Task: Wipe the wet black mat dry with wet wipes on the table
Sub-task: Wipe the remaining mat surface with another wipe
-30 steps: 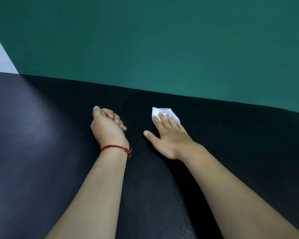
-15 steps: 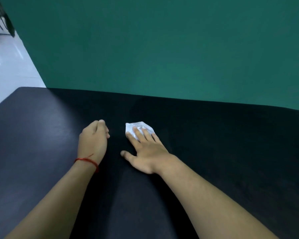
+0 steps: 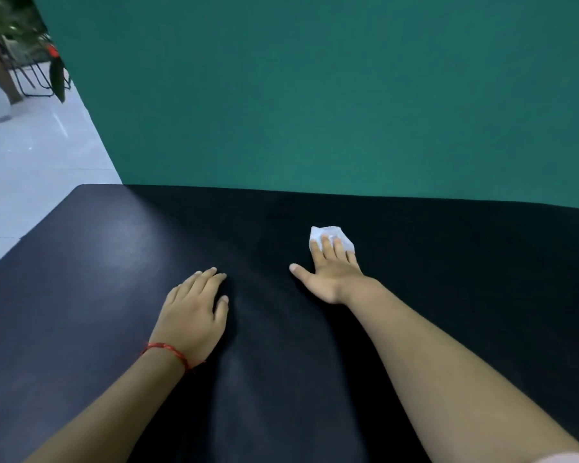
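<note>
The right hand [image 3: 331,272] is pressing flat, fingers straight, on the one white wipe [image 3: 330,236] lying far out on the black mat [image 3: 114,262]. The left hand [image 3: 194,309] is resting open, palm down, on the mat, holding nothing.

matt black mat [image 3: 114,262] with faint sheen, crumpled white wipe [image 3: 328,233], glossy floor tiles [image 3: 30,162]

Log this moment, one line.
step: wiping | right hand: pressing wet wipe onto black mat | left hand: flat on black mat
</note>
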`<state>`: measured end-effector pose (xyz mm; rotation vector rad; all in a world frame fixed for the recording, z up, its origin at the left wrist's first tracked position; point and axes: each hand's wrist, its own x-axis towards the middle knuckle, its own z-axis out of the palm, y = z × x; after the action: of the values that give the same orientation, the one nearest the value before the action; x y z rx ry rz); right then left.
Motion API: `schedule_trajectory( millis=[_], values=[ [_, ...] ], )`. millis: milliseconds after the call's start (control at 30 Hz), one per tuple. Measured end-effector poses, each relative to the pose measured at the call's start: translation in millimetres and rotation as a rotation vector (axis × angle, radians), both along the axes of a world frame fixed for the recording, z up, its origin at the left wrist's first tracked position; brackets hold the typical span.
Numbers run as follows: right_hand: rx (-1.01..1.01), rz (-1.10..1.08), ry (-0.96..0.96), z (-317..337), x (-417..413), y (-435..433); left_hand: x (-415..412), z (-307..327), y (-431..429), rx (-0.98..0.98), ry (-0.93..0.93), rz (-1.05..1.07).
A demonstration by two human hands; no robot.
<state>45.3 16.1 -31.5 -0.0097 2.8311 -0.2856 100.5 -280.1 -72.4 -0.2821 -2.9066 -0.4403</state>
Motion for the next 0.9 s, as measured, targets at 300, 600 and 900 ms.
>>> schedule_trajectory(
  millis=[300, 600, 900],
  values=[
    [-0.068, 0.295, 0.071, -14.1, 40.8, -76.8, 0.3, 0.7, -1.1, 0.021, 0.006, 0.03],
    [-0.046, 0.25, 0.152, -17.4, 106.1, -24.9, -0.5, 2.1, -2.1, 0.06, -0.003, 0.022],
    [-0.042, 0.085, 0.054, -11.0, 74.5, -29.3, -2.7, -0.7, -3.1, 0.066, 0.01, 0.027]
  ],
)
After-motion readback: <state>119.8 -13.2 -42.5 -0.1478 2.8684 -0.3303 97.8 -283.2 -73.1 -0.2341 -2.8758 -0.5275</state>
